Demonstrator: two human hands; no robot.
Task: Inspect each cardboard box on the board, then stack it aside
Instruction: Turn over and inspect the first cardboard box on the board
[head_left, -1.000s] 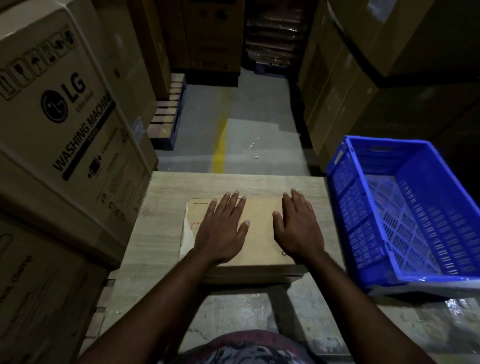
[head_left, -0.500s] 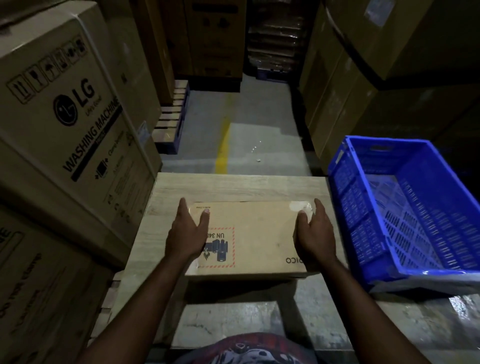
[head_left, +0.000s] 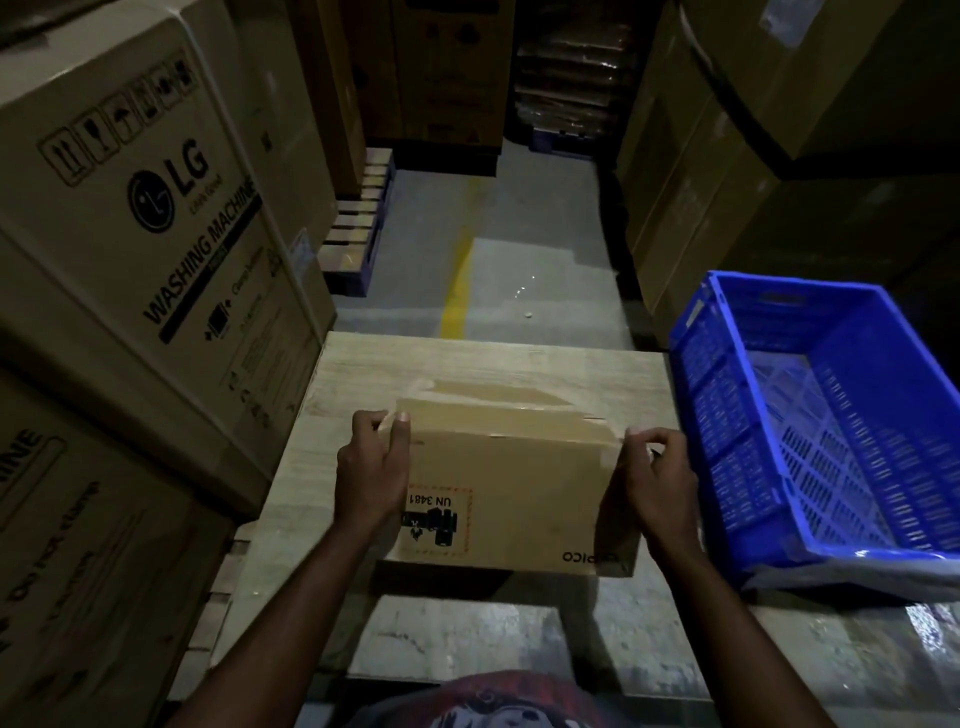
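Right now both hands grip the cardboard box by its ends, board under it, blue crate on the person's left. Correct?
One thing is wrong: the blue crate stands on the person's right, not the left, as the head view shows. The rest holds: the left hand and the right hand grip the cardboard box by its ends, with the board under it.

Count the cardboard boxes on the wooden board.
1. The cardboard box is at the board's near edge, the left hand and right hand gripping its upper corners. Another lying flat behind it could be hidden.
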